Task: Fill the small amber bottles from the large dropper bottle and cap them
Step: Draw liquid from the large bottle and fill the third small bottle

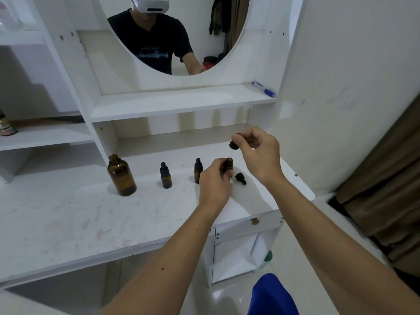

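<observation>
Gripping the open small amber bottle (229,165) near the centre of the frame, the left hand (214,185) has its fingers curled round the body, leaving the mouth clear. Above and just right of it, the right hand (258,151) pinches the black dropper top (233,144) between thumb and forefinger; whether any pipette hangs below it is too faint to tell.

The step in hand looks like dosing this bottle from the dropper. To do it well, I would bring the dropper straight over the mouth, keep the bottle upright and steady on the white surface (79,214), and squeeze gently so nothing runs down the outside.

A loose small cap (241,178) lies just right of the held bottle, ready for closing it. Two more small bottles, one (166,176) left of centre and one (198,170) just beside the left hand, appear already capped. The large bottle (121,176) stands open at the left, well apart, so an elbow should stay clear of it.
</observation>
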{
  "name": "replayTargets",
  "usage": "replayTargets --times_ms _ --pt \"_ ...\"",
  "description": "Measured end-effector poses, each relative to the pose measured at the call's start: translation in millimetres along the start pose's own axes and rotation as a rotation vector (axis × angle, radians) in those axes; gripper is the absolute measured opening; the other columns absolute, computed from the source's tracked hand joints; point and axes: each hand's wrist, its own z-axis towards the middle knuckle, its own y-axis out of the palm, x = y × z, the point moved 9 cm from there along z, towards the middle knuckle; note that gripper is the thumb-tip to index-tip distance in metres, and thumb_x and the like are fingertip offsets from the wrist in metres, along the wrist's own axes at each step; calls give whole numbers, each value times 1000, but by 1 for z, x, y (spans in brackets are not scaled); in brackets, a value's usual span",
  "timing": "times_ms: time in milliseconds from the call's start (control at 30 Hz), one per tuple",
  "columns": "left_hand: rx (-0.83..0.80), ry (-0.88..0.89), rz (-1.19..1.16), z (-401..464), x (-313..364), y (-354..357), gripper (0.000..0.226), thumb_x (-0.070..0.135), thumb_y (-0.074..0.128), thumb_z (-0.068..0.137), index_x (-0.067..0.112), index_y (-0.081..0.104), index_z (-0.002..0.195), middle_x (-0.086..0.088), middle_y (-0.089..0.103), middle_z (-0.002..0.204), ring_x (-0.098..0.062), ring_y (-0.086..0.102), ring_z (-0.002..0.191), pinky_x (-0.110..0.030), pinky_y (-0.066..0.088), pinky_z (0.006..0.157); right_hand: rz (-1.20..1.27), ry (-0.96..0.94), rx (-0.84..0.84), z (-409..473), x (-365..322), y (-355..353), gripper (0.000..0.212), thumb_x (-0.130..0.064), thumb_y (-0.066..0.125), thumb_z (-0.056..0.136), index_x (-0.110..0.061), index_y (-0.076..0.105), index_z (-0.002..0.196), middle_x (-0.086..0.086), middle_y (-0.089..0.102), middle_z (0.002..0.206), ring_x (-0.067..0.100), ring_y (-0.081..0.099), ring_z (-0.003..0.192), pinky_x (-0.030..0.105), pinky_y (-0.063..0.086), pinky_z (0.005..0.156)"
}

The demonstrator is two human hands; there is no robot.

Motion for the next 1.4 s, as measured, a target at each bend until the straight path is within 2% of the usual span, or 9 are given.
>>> replayTargets --times_ms 433,633,800,900,1000,1133,1200,1300,1400 --pt "9 26 21 0 0 -1 30 7 62 101 13 66 130 3 74 116 -10 68 109 -25 53 100 -40 12 -1 -6 3 2 9 -20 78 95 -15 77 88 -7 80 79 5 76 79 18 56 85" --pt "-8 17 29 0 0 0 34 8 61 102 11 63 135 1 74 119 -12 67 114 -31 52 105 21 30 -12 -8 2 1 9 -21 82 93 -14 77 94 -3 81 82 7 79 82 22 60 87" --pt "-37 -12 71 -4 -2 1 51 17 64 102 10 49 150 -3 63 142 -16 55 137 -33 42 116 62 5 34 -8 -12 -6 11 -21 85 90 -14 77 94 -3 81 81 8 79 80 27 61 88" --pt "-41 -19 83 -12 -1 -4 54 21 64 102 12 46 152 -1 57 149 -15 51 140 -36 43 117 83 -29 72 -9 -29 -12 14 -24 85 90 -14 77 97 -3 81 83 9 79 83 28 61 89" --pt "-37 -32 70 -27 -1 -17 54 19 65 102 15 47 152 2 60 146 -12 54 136 -35 45 115 125 -62 85 -10 -47 -14 13 -23 84 91 -15 76 97 -2 81 86 13 79 86 35 62 92" --pt "-64 -17 47 -58 -2 -50 51 16 67 100 17 52 149 4 66 138 -5 61 125 -18 45 108 176 -103 57 -14 -73 0 14 -23 82 93 -13 76 100 -1 81 90 14 79 90 39 62 95" --pt "-68 14 68 -73 -5 -73 50 18 69 99 19 55 146 6 68 135 -2 61 121 -13 45 105 211 -123 33 -17 -87 13 13 -22 82 93 -13 76 100 -1 81 91 14 79 91 38 62 95" --pt "-43 21 108 -85 -16 -116 50 24 73 96 22 57 143 11 69 130 0 63 116 -19 49 106 259 -163 -14 -24 -110 41 10 -18 81 94 -12 76 100 0 81 91 14 79 88 34 63 92" --pt "19 -5 107 -89 -33 -166 48 22 75 94 21 60 140 10 71 123 2 66 109 -14 51 101 315 -203 -64 -30 -130 74 7 -15 81 94 -18 75 96 -5 80 89 12 79 86 31 62 89"
